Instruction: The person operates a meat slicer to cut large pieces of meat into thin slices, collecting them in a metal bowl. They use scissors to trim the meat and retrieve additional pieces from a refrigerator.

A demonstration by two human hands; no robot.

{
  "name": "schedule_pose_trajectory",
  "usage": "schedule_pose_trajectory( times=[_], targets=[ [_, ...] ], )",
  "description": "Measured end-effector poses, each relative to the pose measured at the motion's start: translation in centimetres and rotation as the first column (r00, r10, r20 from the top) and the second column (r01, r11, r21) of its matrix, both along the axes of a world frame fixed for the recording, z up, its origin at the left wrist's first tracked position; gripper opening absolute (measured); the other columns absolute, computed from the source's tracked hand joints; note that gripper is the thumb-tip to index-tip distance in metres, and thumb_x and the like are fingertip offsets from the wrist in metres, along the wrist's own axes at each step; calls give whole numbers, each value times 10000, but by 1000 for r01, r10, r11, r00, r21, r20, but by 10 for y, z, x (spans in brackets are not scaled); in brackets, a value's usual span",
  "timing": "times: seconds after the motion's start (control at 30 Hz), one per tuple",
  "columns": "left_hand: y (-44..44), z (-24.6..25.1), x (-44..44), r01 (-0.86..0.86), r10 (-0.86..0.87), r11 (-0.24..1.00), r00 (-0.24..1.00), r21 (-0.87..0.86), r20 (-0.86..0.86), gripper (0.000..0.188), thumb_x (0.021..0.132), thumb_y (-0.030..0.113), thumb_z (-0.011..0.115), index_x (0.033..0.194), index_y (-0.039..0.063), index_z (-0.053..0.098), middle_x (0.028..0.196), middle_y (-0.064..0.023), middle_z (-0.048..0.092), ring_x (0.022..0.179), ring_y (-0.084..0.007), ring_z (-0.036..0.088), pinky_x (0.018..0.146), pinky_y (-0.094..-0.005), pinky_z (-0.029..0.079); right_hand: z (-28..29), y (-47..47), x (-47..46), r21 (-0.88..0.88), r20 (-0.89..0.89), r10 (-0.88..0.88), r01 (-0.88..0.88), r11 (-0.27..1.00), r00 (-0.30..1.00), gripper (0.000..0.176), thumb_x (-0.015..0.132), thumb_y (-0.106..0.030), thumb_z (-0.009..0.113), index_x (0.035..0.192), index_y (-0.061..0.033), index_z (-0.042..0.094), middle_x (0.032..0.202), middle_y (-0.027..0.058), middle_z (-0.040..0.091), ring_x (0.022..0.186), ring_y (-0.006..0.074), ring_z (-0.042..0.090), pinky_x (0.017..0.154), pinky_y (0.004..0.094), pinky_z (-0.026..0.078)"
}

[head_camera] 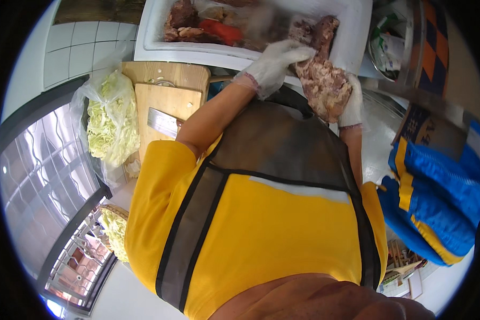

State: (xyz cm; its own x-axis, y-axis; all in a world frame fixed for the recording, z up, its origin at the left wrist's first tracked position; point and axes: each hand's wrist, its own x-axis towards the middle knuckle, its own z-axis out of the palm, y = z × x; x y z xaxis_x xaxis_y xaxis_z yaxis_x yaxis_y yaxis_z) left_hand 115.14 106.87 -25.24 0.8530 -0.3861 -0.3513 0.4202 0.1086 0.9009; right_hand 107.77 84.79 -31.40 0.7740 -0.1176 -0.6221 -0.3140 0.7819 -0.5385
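Observation:
My left hand (pixel 281 62) and my right hand (pixel 353 102) wear white knit gloves, with clear plastic over them. Between them is a large pinkish-brown piece of meat (pixel 324 90), held over the near rim of an open white chest freezer (pixel 228 57). My right hand grips its right side, palm largely hidden. The fingers of my left hand close on its upper left edge. Inside the freezer, a dark piece of meat (pixel 326 34) stands behind it. Further left lie more dark meat (pixel 183 18) and a red bag or wrapper (pixel 224 32); a blur covers the middle.
To my left, a cleaver (pixel 163 123) rests on a wooden cutting board (pixel 172 98), beside a plastic bag of shredded cabbage (pixel 112 120). A basket of cabbage (pixel 115 230) is further back. At right are a metal bowl (pixel 378 60), a cardboard box (pixel 428 132) and a blue jacket (pixel 440 192).

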Motion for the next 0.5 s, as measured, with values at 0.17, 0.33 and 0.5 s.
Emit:
schedule_pose_trajectory(
  times=[0.17, 0.33, 0.5],
  targets=[
    [41, -30, 14, -12, 15, 1000, 973, 13, -228, 480, 924, 328, 752, 1200, -58, 686, 1124, -111, 695, 1012, -182, 639, 935, -343, 521, -36, 21, 30, 93, -194, 103, -86, 992, 976, 306, 978, -270, 636, 1200, -59, 632, 1178, 113, 683, 1080, 263, 669, 975, 400, 550],
    [75, -57, 26, -105, 81, 994, 910, -37, -406, 438, 929, 349, 747, 1120, -44, 712, 1055, -107, 674, 918, -182, 635, 792, -339, 587, -49, 51, 54, -102, -265, 243, -277, 955, 933, 286, 1012, -273, 600, 1187, -55, 663, 1174, 81, 691, 1091, 210, 667, 972, 352, 537],
    [103, -79, 45, -70, 60, 997, 928, -14, -368, 399, 948, 339, 724, 1096, -30, 698, 1013, -92, 661, 903, -177, 632, 801, -347, 589, -52, 79, 72, -98, -282, 329, -368, 925, 901, 344, 1004, -276, 618, 1246, -35, 664, 1245, 86, 680, 1134, 202, 659, 993, 341, 530]
  ],
)
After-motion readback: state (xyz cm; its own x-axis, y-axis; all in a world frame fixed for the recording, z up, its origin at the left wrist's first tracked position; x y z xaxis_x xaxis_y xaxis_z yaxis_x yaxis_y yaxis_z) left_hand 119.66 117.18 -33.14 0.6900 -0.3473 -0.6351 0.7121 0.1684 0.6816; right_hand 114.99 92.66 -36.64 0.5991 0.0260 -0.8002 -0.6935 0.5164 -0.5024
